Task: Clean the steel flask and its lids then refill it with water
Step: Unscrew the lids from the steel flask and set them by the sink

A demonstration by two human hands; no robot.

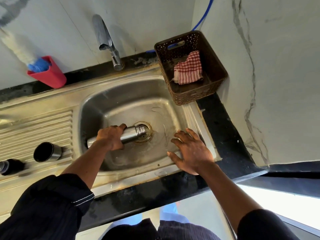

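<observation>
My left hand (110, 137) grips the steel flask (130, 138) around its body, holding it nearly level inside the sink (121, 94) with its open mouth pointing right over the drain (147, 141). My right hand (190, 151) is spread, fingers straight, holding nothing, at the sink's near right rim. On the drainboard (34, 122) to the left lie the cup lid (47, 152) and, at the far left edge, a dark inner lid (10, 166).

Your black bench (223, 129) holds a steel sink (121, 101), a steel cup lid (47, 152) and a dark lid (10, 167) on its drainboard (34, 125), with a red cup (50, 77) and brown basket (216, 78) behind.
</observation>
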